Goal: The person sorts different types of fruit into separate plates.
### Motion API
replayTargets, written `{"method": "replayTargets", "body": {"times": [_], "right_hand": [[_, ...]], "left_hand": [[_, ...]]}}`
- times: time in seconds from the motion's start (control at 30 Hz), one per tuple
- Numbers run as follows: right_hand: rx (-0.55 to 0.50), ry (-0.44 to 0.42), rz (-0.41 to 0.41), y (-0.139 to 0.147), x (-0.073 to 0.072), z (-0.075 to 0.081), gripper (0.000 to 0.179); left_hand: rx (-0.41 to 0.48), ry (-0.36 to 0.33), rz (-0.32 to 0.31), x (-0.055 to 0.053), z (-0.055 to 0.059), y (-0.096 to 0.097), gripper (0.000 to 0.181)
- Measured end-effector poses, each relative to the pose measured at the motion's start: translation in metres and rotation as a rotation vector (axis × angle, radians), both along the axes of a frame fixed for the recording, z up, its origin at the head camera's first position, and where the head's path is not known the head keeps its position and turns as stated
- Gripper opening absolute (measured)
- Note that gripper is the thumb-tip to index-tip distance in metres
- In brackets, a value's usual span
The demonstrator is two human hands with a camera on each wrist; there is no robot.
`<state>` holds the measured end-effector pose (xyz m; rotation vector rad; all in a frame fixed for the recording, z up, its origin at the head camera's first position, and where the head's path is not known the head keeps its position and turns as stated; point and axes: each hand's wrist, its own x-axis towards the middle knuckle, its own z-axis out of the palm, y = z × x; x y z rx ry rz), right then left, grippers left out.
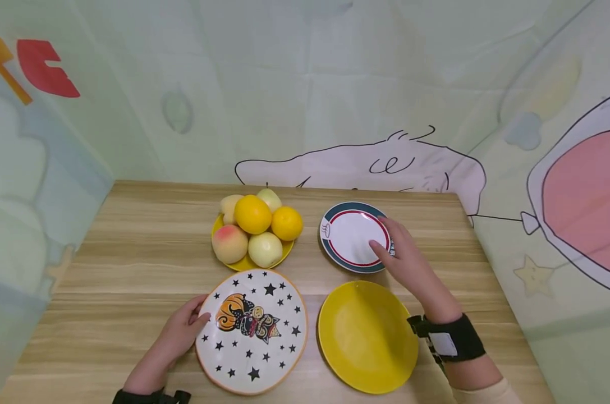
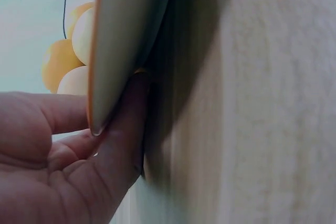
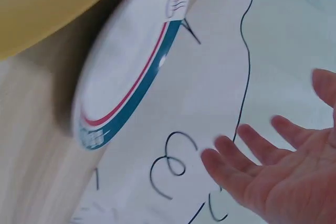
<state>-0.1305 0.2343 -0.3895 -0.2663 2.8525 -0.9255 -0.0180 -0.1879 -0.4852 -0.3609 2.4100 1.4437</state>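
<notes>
Head view: star-printed plate pinched, right hand empty

Near the tabletop's front edge, the left hand's fingers pinch that plate's left rim. The right fingers spread loosely by the blue-rimmed plate toward the back edge. A yellow plate lies in front of it; a fruit-heaped plate crowds the star-printed plate's far rim.

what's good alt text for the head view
A left hand grips a star-patterned plate by the rim; an open right hand hovers by a blue-rimmed plate. A yellow plate and a dish of fruit sit on the wooden table.
</notes>
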Motion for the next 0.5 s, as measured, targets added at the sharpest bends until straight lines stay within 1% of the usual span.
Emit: {"method": "replayTargets", "body": {"times": [0.1,0.17,0.27,0.43,0.5], "right_hand": [[-0.021,0.102,0.066,-0.015,-0.009,0.005,0.068],[-0.011,0.144,0.116,-0.025,-0.014,0.008,0.068],[0.029,0.201,0.188,-0.042,-0.021,0.014,0.068],[0.124,0.276,0.272,-0.076,-0.036,0.024,0.073],[0.136,0.281,0.296,-0.09,-0.041,0.025,0.075]], "left_hand": [[0.001,0.006,-0.006,0.0,0.0,0.0,0.044],[0.002,0.007,-0.007,0.0,-0.001,0.0,0.044],[-0.001,0.004,-0.009,-0.001,-0.001,0.0,0.044],[-0.006,0.0,-0.01,0.0,-0.001,-0.001,0.045],[0.003,0.002,-0.007,0.0,-0.001,-0.001,0.045]]}}
